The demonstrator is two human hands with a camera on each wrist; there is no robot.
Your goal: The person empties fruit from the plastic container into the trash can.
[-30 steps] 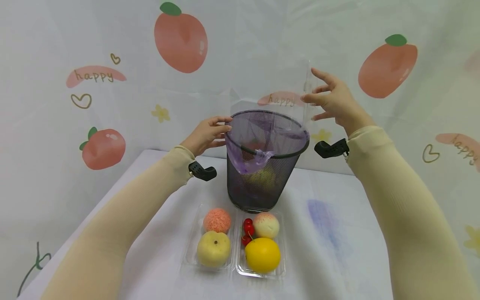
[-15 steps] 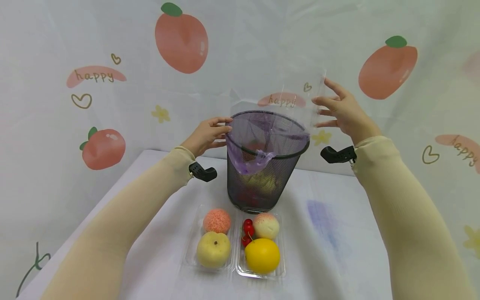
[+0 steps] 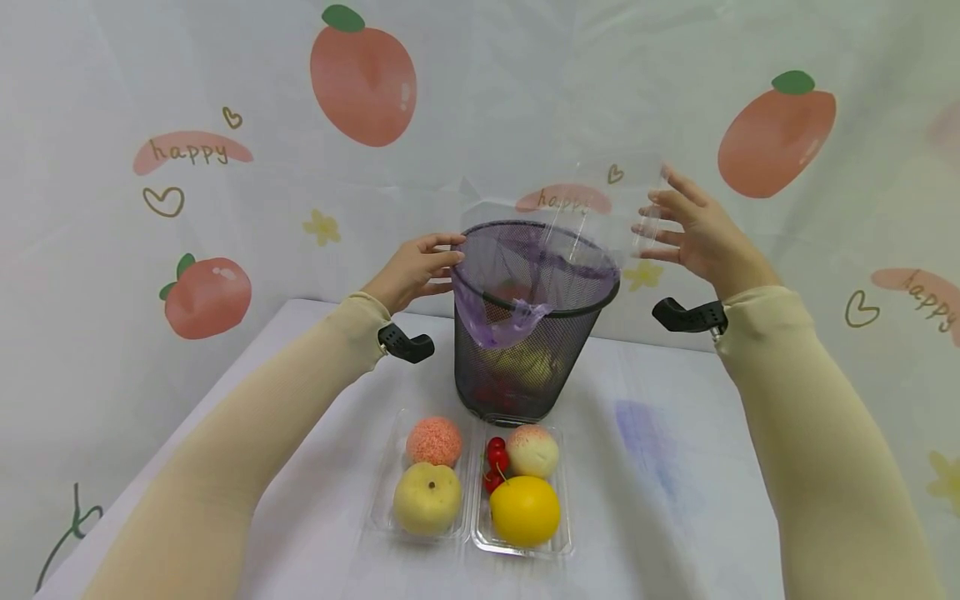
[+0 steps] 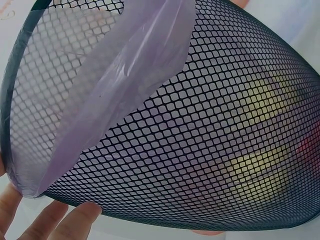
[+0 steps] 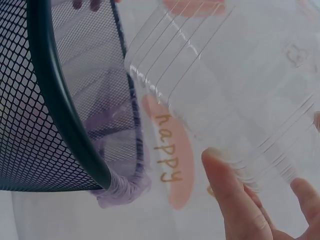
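Note:
My right hand point(image 3: 708, 229) holds a clear, ridged plastic box point(image 5: 215, 105) by its edge, thumb on one side and fingers spread on the other. The box is tilted over the right side of a black mesh bin point(image 3: 517, 367) and is almost invisible against the backdrop. A purple bag point(image 3: 491, 321) lines the bin and hangs over its rim. My left hand point(image 3: 412, 267) rests its fingertips on the bin's left rim, several fingers lying along the outer mesh in the left wrist view. Through the mesh show yellow things point(image 4: 265, 170) and something red point(image 4: 312, 147).
In front of the bin stand two clear boxes. The left one point(image 3: 382, 521) holds a pink ball-like fruit point(image 3: 434, 442) and a pale yellow fruit point(image 3: 427, 498); the right one point(image 3: 562, 533) holds cherries point(image 3: 497, 457), a peach point(image 3: 532, 451) and a yellow lemon-like fruit point(image 3: 525, 511). A printed backdrop point(image 3: 525, 83) hangs behind.
My right hand has moved right and slightly down, carrying the clear box, which is now more tilted. My left hand stays at the bin's rim.

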